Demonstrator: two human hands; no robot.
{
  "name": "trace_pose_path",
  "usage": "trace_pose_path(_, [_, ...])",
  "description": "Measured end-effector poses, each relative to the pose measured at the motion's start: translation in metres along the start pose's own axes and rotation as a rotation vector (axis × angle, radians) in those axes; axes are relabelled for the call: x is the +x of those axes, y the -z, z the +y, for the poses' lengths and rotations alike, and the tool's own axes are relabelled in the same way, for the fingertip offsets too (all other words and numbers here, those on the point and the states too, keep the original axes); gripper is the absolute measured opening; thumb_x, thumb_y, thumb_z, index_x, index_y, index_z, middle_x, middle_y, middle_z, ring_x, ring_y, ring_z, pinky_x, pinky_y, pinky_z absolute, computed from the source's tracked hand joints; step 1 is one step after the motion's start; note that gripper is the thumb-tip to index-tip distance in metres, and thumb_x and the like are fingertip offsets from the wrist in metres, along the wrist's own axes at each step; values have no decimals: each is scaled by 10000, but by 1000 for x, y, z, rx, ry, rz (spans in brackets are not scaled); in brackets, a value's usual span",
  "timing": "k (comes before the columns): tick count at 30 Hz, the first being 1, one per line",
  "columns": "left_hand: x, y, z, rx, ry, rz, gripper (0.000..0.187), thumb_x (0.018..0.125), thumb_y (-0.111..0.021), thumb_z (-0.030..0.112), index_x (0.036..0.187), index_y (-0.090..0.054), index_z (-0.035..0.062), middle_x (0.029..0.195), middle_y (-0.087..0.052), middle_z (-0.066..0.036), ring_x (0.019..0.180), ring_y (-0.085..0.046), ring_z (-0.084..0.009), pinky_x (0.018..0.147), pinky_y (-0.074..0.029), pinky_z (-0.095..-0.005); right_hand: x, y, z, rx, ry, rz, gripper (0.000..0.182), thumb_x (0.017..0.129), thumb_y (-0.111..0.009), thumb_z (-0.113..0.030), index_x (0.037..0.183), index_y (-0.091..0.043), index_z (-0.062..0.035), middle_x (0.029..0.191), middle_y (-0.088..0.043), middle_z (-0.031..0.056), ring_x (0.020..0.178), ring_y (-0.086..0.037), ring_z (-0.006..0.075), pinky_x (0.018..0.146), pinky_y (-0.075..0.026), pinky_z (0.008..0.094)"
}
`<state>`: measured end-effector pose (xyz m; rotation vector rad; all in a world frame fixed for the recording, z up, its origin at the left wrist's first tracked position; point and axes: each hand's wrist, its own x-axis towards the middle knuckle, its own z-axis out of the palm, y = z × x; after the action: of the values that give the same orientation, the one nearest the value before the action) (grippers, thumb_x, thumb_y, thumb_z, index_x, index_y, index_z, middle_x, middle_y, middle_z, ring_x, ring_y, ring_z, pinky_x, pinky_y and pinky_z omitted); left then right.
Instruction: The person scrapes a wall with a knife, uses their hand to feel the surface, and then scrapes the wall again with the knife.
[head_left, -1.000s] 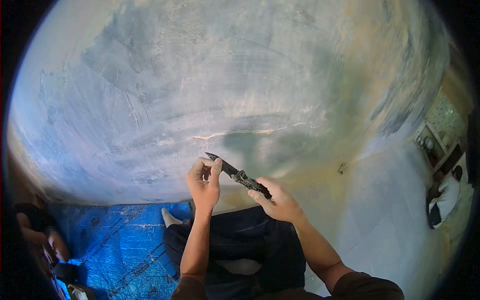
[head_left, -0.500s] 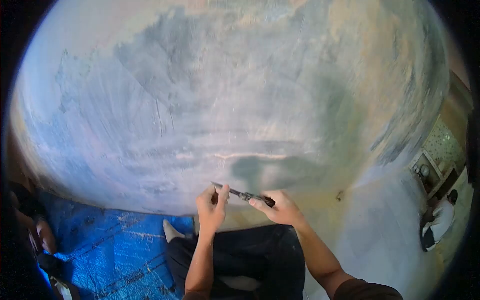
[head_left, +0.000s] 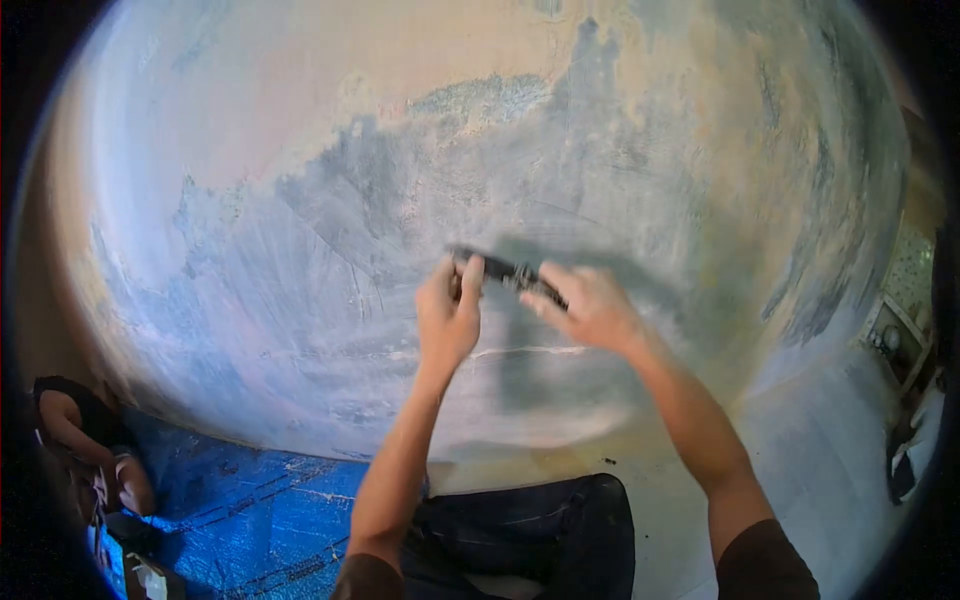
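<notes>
A dark, narrow tool, slightly blurred, slants down to the right in front of the wall. My left hand pinches its upper left end between thumb and fingers. Around its lower right end, my right hand is closed. Behind both hands stands the large curved wall, with patches of grey, blue, pink and ochre, and the shadow of my hands and arms falls on it. The exact kind of tool cannot be made out.
Blue sheeting covers the floor at lower left, where a person sits at the edge. My dark-clothed legs are at bottom centre. At the right edge are a pale-clothed person, partly cut off, and a framed opening.
Both my hands have risen with the tool and stand higher against the wall. The view has tilted upward and shifted left, so more of the person at left shows.
</notes>
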<state>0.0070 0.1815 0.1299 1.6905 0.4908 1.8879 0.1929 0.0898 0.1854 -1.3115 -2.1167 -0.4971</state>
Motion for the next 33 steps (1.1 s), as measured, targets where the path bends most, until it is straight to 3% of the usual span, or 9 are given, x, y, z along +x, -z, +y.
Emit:
trace_pose_path(4, [84, -20, 15, 188, -300, 94, 349, 1008, -646, 249, 762, -566, 15, 574, -536, -94, 498, -463, -154, 503, -369, -333, 66, 30, 28, -307, 172, 249, 382, 992, -598, -453, 982, -612, -71, 738, -681, 199, 685, -683, 402, 602, -516, 509])
trace_pose_path(10, [156, -15, 29, 621, -549, 353, 442, 1031, -591, 387, 726, -574, 68, 586, -559, -112, 513, -550, -261, 522, -403, -387, 153, 69, 23, -432, 228, 207, 405, 985, -586, -479, 977, -621, -76, 677, -674, 180, 662, -682, 387, 608, -514, 502])
trace_pose_path(11, [163, -11, 28, 685, -562, 381, 438, 1027, -578, 421, 743, -587, 88, 619, -612, -108, 567, -605, -337, 533, -425, -441, 164, 68, 22, -438, 245, 200, 415, 985, -577, -489, 976, -628, -77, 673, -673, 180, 655, -680, 387, 607, -518, 503])
trace_pose_path(14, [176, -3, 13, 838, -572, 462, 444, 1026, -573, 430, 737, -573, 93, 633, -620, -106, 569, -610, -339, 531, -428, -447, 185, 64, 23, -475, 291, 177, 437, 987, -559, -509, 974, -647, -81, 663, -670, 180, 641, -678, 388, 608, -527, 508])
trace_pose_path(19, [174, 5, -7, 700, -821, 496, 295, 928, -752, 246, 864, -516, 82, 590, -493, -21, 470, -480, -217, 489, -403, -362, 186, 54, 22, -509, 322, 172, 457, 973, -563, -514, 911, -664, -72, 675, -681, 171, 652, -693, 381, 624, -548, 505])
trace_pose_path(22, [168, 4, -15, 679, -790, 468, 247, 918, -760, 229, 974, -583, 66, 796, -575, -65, 704, -573, -226, 617, -451, -370, 183, 56, 23, -519, 297, 170, 469, 969, -570, -519, 912, -675, -66, 662, -674, 172, 646, -693, 375, 626, -551, 503])
trace_pose_path(25, [159, 1, -13, 860, -937, 566, 356, 933, -717, 229, 1219, -615, 44, 1130, -590, -112, 1056, -538, -264, 893, -429, -411, 184, 55, 21, -536, 280, 149, 470, 965, -575, -522, 921, -687, -68, 657, -671, 169, 648, -694, 376, 628, -552, 500])
trace_pose_path(28, [143, 7, -14, 1022, -838, 386, 547, 961, -635, 263, 1451, -522, 49, 1402, -506, -127, 1269, -408, -304, 1082, -276, -445, 184, 55, 22, -530, 316, 170, 463, 963, -578, -520, 923, -695, -74, 660, -673, 167, 649, -696, 373, 626, -552, 497])
trace_pose_path(33, [124, 10, -25, 1071, -792, 267, 634, 992, -494, 354, 1538, -437, 36, 1584, -409, -138, 1383, -381, -321, 1136, -225, -439, 184, 54, 20, -538, 290, 176, 457, 958, -585, -520, 924, -695, -78, 670, -679, 158, 656, -701, 364, 628, -554, 491])
